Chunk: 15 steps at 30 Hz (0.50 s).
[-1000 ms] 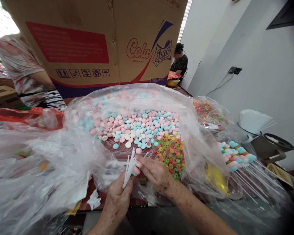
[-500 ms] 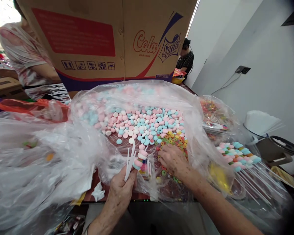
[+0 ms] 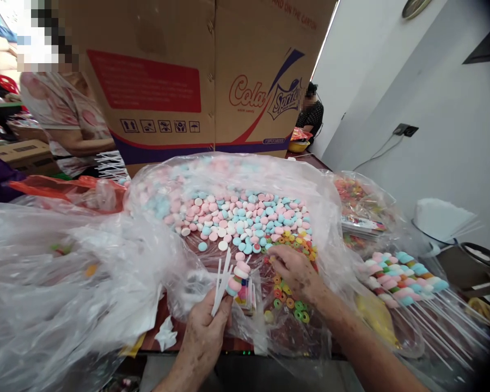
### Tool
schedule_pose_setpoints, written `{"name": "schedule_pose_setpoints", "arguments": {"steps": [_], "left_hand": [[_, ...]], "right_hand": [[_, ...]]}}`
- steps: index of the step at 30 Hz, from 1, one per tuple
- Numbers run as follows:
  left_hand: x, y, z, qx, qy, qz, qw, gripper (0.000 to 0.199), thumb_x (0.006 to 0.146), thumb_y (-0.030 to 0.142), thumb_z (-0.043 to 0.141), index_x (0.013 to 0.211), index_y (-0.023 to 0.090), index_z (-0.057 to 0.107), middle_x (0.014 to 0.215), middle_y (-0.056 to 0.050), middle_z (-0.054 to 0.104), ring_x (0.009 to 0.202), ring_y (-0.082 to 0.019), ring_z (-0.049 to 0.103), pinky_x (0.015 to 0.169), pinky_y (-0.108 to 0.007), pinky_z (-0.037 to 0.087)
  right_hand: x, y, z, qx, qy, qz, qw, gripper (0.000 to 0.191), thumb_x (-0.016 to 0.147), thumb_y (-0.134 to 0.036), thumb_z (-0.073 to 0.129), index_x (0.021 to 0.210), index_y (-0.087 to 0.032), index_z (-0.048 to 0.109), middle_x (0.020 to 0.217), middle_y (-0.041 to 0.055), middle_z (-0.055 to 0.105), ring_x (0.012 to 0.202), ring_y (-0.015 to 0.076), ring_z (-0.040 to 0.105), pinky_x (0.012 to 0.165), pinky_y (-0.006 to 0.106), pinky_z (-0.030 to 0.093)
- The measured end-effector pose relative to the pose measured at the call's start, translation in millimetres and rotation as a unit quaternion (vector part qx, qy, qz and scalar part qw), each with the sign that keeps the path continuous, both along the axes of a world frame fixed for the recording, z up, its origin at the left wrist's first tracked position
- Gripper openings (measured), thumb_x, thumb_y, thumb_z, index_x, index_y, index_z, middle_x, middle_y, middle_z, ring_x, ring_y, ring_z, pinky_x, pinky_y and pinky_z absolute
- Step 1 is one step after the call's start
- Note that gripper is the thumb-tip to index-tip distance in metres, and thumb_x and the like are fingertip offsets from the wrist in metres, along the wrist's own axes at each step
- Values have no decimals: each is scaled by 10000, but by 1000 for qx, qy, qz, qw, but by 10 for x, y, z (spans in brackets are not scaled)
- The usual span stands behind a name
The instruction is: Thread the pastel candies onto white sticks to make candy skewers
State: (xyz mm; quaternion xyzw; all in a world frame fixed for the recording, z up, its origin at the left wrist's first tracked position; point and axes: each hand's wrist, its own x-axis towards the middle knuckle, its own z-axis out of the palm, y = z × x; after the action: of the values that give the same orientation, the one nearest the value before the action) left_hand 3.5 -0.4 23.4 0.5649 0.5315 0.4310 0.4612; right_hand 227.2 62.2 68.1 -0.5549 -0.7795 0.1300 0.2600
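My left hand [image 3: 207, 325] is closed around several white sticks [image 3: 221, 283] and a marshmallow skewer [image 3: 240, 272], threaded with pink, white and blue pieces and a gummy ring or so. Over the pile of gummy rings [image 3: 289, 239] is my right hand [image 3: 296, 269], its fingers bent and drawn together; whatever is between the fingertips is too small to make out. Loose red, yellow and green rings lie below that hand. Beyond both hands, pink, white and blue marshmallows [image 3: 245, 218] are spread in an open clear plastic bag [image 3: 330, 212].
Finished-looking marshmallow skewers [image 3: 408, 277] lie at the right on plastic. Behind the bag stands a large cardboard box [image 3: 167, 81]. Crumpled clear plastic [image 3: 73, 294] covers the left side. A bag of gummies [image 3: 359, 196] is at right. Two people sit or stand farther back.
My right hand has shifted slightly within the gummy rings, uncovering loose rings beneath it. The left hand keeps its hold on the sticks and skewer. The camera view has tilted up a little.
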Motion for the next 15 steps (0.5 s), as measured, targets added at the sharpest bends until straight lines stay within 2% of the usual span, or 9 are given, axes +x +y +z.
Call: {"name": "schedule_pose_setpoints", "arguments": {"steps": [3,7,12,15], "left_hand": [[0,10,-35,-13,-4,-3,1000,307,891,393,499,680,187,583,512,59,444,497,-133,392,492,-240,299],[-5,14,-40,-9,20,-16,1000,375,907,410,462,595,205,494,539,54,431,533,-137,396,530,-250,308],[-2,0,14,-20,35,-14,999,403,907,420,444,560,215,446,546,54,408,532,-137,381,525,-253,288],[2,-5,30,-23,24,-11,999,399,899,423,448,559,215,449,540,52,410,525,-137,383,518,-252,285]], "right_hand": [[58,34,59,17,21,-28,999,154,833,-154,414,789,-202,554,772,23,595,733,169,546,682,274,411],[106,80,96,9,6,-64,998,140,833,-156,411,747,-205,509,694,-6,534,659,157,508,617,258,386],[76,153,57,30,-138,4,990,226,874,-102,408,881,-189,617,900,59,614,902,191,558,786,284,413],[-7,174,53,9,-261,30,965,222,876,-88,461,838,-189,655,877,67,626,926,211,561,800,293,409]]}}
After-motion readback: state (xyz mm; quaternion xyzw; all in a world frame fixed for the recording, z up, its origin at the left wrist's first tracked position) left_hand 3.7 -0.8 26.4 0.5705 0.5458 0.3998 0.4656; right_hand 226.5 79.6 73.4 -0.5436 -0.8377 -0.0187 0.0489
